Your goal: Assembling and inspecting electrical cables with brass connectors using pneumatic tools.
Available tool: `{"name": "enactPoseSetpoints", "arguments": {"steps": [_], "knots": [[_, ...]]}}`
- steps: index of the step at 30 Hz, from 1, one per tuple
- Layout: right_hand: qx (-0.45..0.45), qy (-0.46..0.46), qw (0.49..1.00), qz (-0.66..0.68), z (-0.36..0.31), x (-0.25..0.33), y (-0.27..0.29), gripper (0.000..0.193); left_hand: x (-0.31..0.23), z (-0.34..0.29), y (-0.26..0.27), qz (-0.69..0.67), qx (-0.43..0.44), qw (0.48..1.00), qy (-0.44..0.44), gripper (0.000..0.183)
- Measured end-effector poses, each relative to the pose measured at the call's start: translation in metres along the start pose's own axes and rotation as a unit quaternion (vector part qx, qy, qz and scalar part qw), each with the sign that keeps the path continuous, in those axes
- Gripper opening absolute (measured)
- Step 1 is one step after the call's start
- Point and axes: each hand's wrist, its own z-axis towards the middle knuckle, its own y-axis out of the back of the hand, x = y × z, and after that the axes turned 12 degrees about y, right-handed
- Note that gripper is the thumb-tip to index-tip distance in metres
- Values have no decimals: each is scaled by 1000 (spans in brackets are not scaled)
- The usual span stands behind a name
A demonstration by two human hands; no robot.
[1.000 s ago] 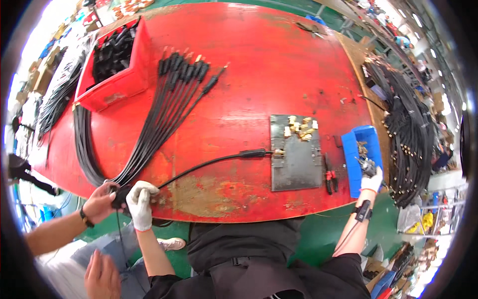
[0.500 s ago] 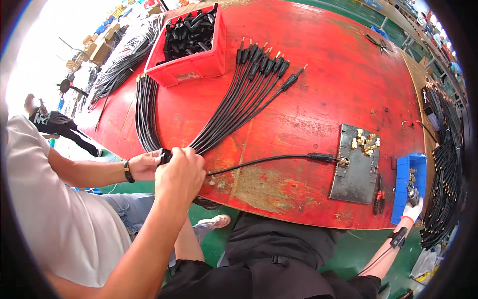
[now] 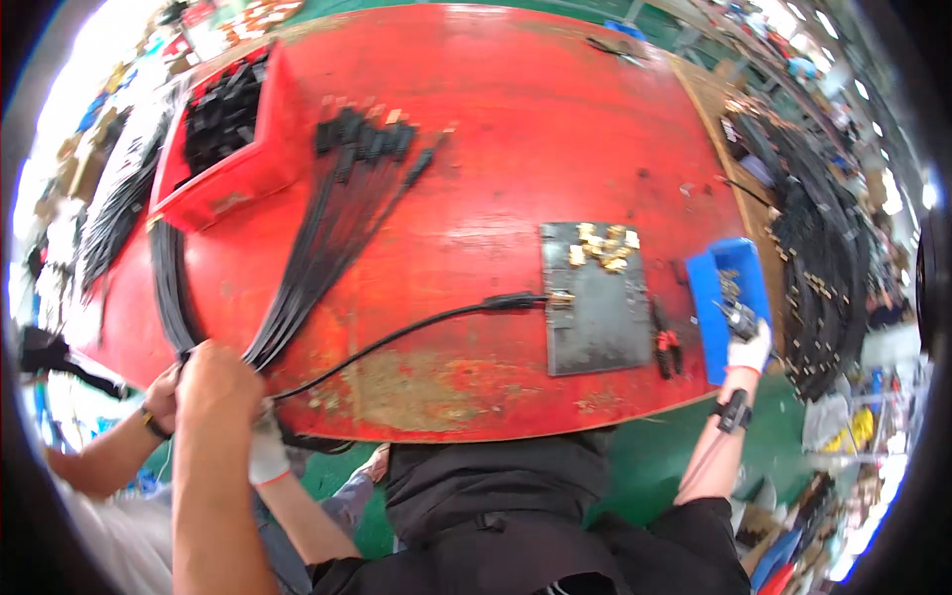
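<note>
Evidently the right hand [image 3: 751, 349] grips a grey metal piece [image 3: 737, 319] in the blue bin [image 3: 706, 297], near right; the left hand [image 3: 266, 453], near left beside the black cable [image 3: 409, 329], is partly hidden, its grip impossible to tell.

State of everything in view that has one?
Red bin: open, heaped with black parts.
Blue bin: open, metal parts inside.
Plate: flat, brass pieces on top.
Cable: curved, one end at plate.
Bundle: bent, ends fanned.
Pliers: lying, jaws blurred.
Left hand: gloved, partly hidden behind co-worker's arm.
Right hand: gloved, at grey part in blue bin.
</note>
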Motion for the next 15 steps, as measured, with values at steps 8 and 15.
{"name": "enactPoseSetpoints", "arguments": {"steps": [8,15], "knots": [[-68,0,992,105,-4,18,-6,38,-22,-66,217,59,106,988,99,25],[-76,22,994,73,-7,28,-4,40,-84,-33,346,106,187,976,25,27]]}}
